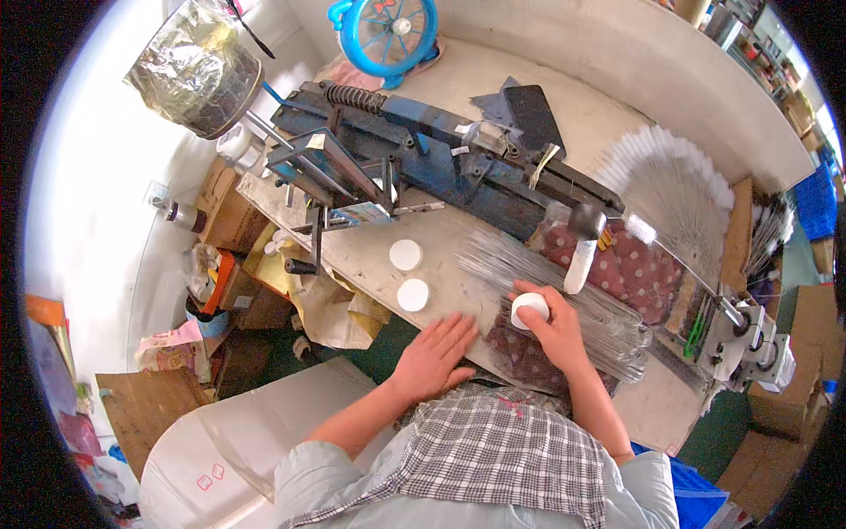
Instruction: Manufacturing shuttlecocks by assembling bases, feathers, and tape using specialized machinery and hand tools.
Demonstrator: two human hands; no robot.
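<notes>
Two round white discs, perhaps lids, lie side by side on the worktable (361, 256): a farther disc (405, 255) and a nearer disc (412, 294). A third round white piece (530, 309) of similar size is held in my right hand (557, 328), thumb across its top. That hand is over a bundle of thin bent metal wires (608, 317) and a dark red dotted cloth (520, 357). My left hand (436, 354) lies flat near the table's front edge, fingers stretched out, holding nothing, just right of the nearer disc.
A long blue machine (449, 159) with a spring crosses the table behind my hands. A black-knobbed lever (583, 238) rises close to my right hand. A white-bristled brush (641, 229) sits on a rod at right, before a fan of white-tipped brushes (674, 172). Cardboard boxes (233, 207) stand left.
</notes>
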